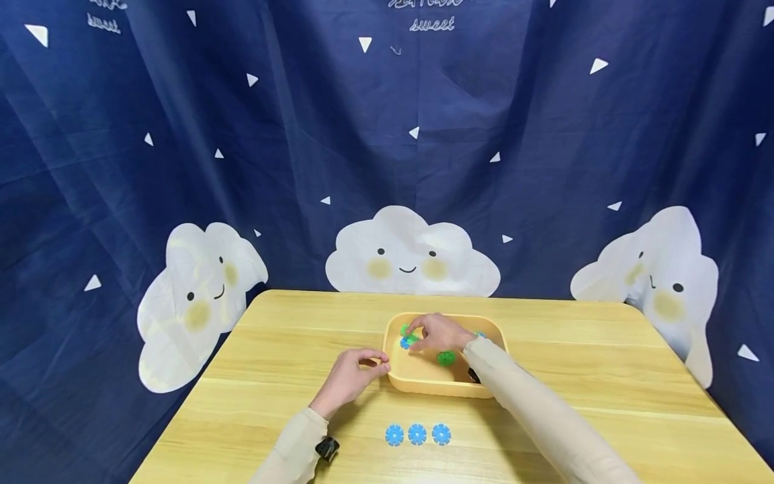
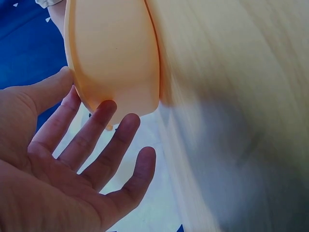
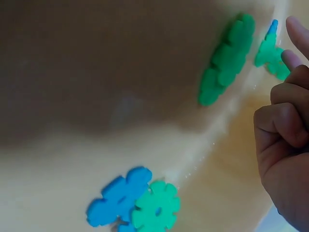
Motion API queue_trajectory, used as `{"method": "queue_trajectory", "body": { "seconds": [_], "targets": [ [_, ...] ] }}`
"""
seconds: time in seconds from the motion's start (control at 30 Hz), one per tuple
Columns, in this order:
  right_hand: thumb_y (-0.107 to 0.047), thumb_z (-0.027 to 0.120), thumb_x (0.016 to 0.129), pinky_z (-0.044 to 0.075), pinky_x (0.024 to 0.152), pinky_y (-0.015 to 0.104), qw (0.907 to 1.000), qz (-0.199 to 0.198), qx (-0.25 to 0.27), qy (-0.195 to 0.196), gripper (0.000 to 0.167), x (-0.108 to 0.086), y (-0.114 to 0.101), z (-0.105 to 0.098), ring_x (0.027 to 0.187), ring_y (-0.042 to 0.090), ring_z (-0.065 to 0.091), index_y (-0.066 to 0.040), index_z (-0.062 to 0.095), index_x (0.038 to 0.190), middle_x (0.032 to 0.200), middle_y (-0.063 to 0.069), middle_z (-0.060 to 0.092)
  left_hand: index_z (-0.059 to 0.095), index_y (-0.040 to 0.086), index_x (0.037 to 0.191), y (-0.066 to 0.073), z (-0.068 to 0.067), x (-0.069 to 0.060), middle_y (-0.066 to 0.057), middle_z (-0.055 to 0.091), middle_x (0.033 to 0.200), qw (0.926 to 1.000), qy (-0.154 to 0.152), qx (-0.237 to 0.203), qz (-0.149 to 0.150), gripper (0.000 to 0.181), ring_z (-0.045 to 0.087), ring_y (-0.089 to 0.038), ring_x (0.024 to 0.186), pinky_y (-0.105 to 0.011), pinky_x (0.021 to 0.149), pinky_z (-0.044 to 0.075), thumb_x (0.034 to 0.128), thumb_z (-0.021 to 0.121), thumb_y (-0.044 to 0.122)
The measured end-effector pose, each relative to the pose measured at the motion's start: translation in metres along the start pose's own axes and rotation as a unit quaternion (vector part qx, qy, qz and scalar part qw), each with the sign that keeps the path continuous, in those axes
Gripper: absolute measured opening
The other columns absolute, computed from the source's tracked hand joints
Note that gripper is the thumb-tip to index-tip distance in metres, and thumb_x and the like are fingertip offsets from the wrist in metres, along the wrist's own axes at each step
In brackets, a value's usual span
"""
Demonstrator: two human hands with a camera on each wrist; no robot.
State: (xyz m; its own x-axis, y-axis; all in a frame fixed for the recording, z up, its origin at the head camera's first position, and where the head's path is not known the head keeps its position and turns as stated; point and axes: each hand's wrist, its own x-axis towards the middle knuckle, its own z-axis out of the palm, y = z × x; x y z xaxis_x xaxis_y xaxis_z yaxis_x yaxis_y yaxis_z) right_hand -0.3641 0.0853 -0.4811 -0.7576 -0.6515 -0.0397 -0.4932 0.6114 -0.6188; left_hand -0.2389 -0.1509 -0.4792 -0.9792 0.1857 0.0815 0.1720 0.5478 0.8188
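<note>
A shallow orange plastic bin (image 1: 447, 388) stands on the table with several green and blue notched disc pieces in it. My left hand (image 1: 351, 376) is at its left end, thumb and index fingertips touching the rim, other fingers loosely spread. Inside the bin, my right hand (image 1: 438, 333) reaches to the left end, thumb and index apart around a green disc (image 1: 413, 339) and a blue disc (image 1: 405, 343). In the right wrist view, the other fingers (image 3: 285, 121) of that hand are curled. Another green disc (image 1: 446, 358) lies nearer the bin's middle.
Three blue discs (image 1: 417, 434) lie in a row on the wooden table (image 1: 290, 349) in front of the bin. A blue disc (image 3: 116, 195) and a light green disc (image 3: 157, 208) overlap in the bin. A dark blue cloud-print curtain (image 1: 290, 134) hangs behind.
</note>
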Motion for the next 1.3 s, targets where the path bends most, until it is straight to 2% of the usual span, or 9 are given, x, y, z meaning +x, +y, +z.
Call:
{"method": "queue_trajectory", "body": {
  "seconds": [0.37,0.43,0.57,0.7,0.83,0.93,1.0,1.13,1.3],
  "targets": [
    [-0.023,0.082,0.089,0.025,0.046,0.022,1.0,-0.002,0.002,-0.008,0.034,0.0011,0.0026,0.0029,0.046,0.008,0.028,-0.011,0.075,0.12,0.057,-0.007,0.039,0.079,0.015,0.106,0.0012,-0.0007,-0.0008,-0.001,0.076,0.109,1.0,0.0,0.002,0.002,0.019,0.066,-0.022,0.1,-0.037,0.075,0.052,0.0936,0.076,0.028],
    [-0.024,0.081,0.089,0.026,0.048,0.023,1.0,0.002,0.001,-0.009,0.033,0.0011,0.0026,0.0027,0.048,0.008,0.03,-0.012,0.075,0.12,0.065,-0.006,0.047,0.079,0.014,0.106,0.0013,-0.0005,-0.0007,-0.002,0.076,0.109,1.0,0.001,0.004,0.007,0.019,0.066,-0.023,0.1,-0.037,0.075,0.052,0.0936,0.076,0.028],
    [-0.026,0.081,0.09,0.029,0.052,0.025,0.9998,0.015,-0.001,-0.012,0.032,0.0003,0.0026,0.0025,0.054,0.009,0.035,-0.015,0.076,0.119,0.092,-0.004,0.065,0.079,0.013,0.105,0.0009,0.0003,-0.0002,-0.002,0.076,0.11,0.9999,0.001,0.003,0.01,0.017,0.066,-0.024,0.101,-0.037,0.076,0.052,0.0938,0.076,0.026],
    [-0.027,0.082,0.089,0.035,0.058,0.027,0.9996,0.024,-0.004,-0.013,0.028,0.0003,0.0027,0.0034,0.06,0.01,0.04,-0.018,0.077,0.115,0.104,-0.003,0.069,0.079,0.014,0.105,0.0009,0.0005,0.0,-0.002,0.076,0.11,1.0,0.0,0.003,0.007,0.017,0.066,-0.024,0.102,-0.037,0.075,0.051,0.094,0.076,0.026],
    [-0.028,0.083,0.087,0.036,0.057,0.025,0.9996,0.025,-0.004,-0.016,0.024,0.001,0.0019,0.0046,0.06,0.008,0.042,-0.019,0.078,0.108,0.087,-0.008,0.065,0.078,0.014,0.105,0.0015,0.0002,-0.0001,-0.001,0.076,0.11,1.0,0.0,0.004,0.006,0.017,0.065,-0.023,0.102,-0.037,0.076,0.051,0.0943,0.075,0.026],
    [-0.028,0.084,0.086,0.03,0.05,0.023,0.9996,0.017,-0.004,-0.024,0.027,0.0014,0.0013,0.0055,0.05,0.008,0.036,-0.016,0.077,0.11,0.063,-0.008,0.051,0.078,0.013,0.105,0.0015,-0.0001,-0.0002,-0.001,0.076,0.11,1.0,0.0,0.006,0.005,0.017,0.065,-0.024,0.102,-0.037,0.076,0.052,0.0946,0.075,0.026],
    [-0.027,0.084,0.086,0.027,0.046,0.022,0.9995,0.014,-0.006,-0.028,0.032,0.0014,0.0009,0.0057,0.045,0.007,0.032,-0.013,0.076,0.114,0.055,-0.008,0.043,0.078,0.014,0.105,0.0015,-0.0002,-0.0005,-0.001,0.075,0.11,1.0,0.001,0.006,0.002,0.017,0.065,-0.024,0.102,-0.037,0.076,0.051,0.0945,0.075,0.026],
    [-0.024,0.085,0.085,0.027,0.045,0.022,0.9994,0.02,-0.009,-0.025,0.037,-0.0002,-0.0007,0.0049,0.045,0.007,0.033,-0.007,0.074,0.116,0.053,-0.008,0.043,0.078,0.014,0.105,0.0015,-0.0002,-0.0012,-0.001,0.075,0.11,1.0,0.001,0.002,-0.005,0.017,0.065,-0.024,0.102,-0.037,0.075,0.05,0.0942,0.075,0.027],
    [-0.019,0.085,0.083,0.027,0.044,0.022,0.9992,0.036,-0.01,-0.015,0.034,-0.0022,0.0006,0.0029,0.044,0.007,0.034,-0.005,0.074,0.111,0.055,-0.005,0.046,0.078,0.014,0.105,0.0014,-0.0004,-0.0013,-0.001,0.075,0.11,1.0,0.002,0.004,-0.004,0.017,0.065,-0.024,0.102,-0.037,0.075,0.051,0.0939,0.076,0.027]
  ]
}}
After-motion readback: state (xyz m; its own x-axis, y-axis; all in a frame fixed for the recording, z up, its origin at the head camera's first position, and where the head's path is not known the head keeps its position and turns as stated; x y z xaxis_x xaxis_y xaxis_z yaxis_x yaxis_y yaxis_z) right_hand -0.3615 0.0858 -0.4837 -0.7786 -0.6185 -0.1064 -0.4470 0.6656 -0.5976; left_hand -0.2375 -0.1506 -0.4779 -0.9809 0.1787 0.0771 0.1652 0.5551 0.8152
